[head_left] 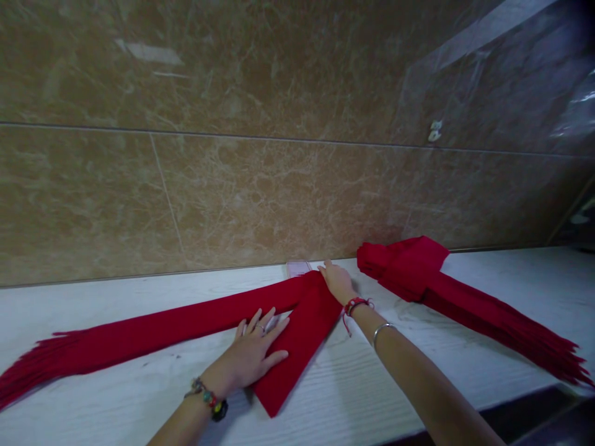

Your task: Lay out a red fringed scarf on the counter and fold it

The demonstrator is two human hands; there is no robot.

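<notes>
A red fringed scarf [176,325] lies along the white surface, its fringe at the far left. Near the middle it is folded back on itself, so that a flat section [300,347] slants down toward me. My left hand [248,353] rests with fingers spread, partly on that section and partly at the edge beside it. At the upper fold, my right hand [339,282] grips the scarf's edge; its thumb is mostly hidden. A small pale label or packet [298,268] shows behind the fold, against the wall.
To the right lies a stack of folded red scarves [418,279], with fringes trailing toward the lower right. A brown marble-tiled wall [269,198] rises behind the white wood-grain tabletop [153,396]. The table's front edge shows at the lower right, dark beyond it.
</notes>
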